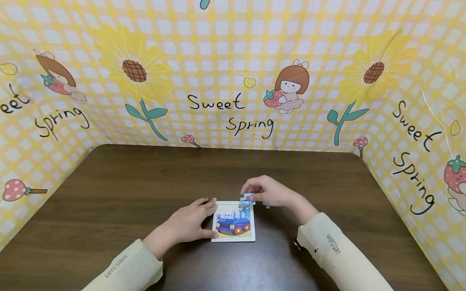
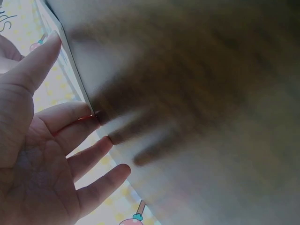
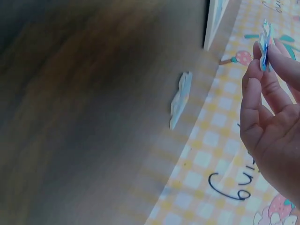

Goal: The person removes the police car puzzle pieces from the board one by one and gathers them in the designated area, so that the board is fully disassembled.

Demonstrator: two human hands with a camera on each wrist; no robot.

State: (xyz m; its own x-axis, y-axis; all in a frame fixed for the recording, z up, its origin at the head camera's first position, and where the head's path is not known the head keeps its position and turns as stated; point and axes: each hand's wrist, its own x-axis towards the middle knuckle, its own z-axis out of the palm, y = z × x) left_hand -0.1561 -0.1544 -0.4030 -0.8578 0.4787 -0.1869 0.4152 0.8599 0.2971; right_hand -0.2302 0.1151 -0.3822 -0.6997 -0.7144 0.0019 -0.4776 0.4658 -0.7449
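A small square jigsaw puzzle (image 1: 233, 224) with a white frame lies on the table, its picture a blue cartoon car with red wheels. My left hand (image 1: 191, 221) rests against its left side, fingers near the upper corner and thumb at the lower one. In the left wrist view the left hand (image 2: 51, 145) has its fingers spread and fairly straight, touching the frame edge (image 2: 77, 70). Above the puzzle's upper right corner, my right hand (image 1: 271, 191) pinches a colourful puzzle piece (image 1: 247, 198). The right wrist view shows that puzzle piece (image 3: 266, 49) edge-on between thumb and fingers.
Another loose puzzle piece (image 1: 267, 205) lies just right of the frame, partly under the right hand in the head view. The dark wooden table (image 1: 164, 169) is enclosed by a yellow checked cloth (image 1: 218, 48) at the back and sides.
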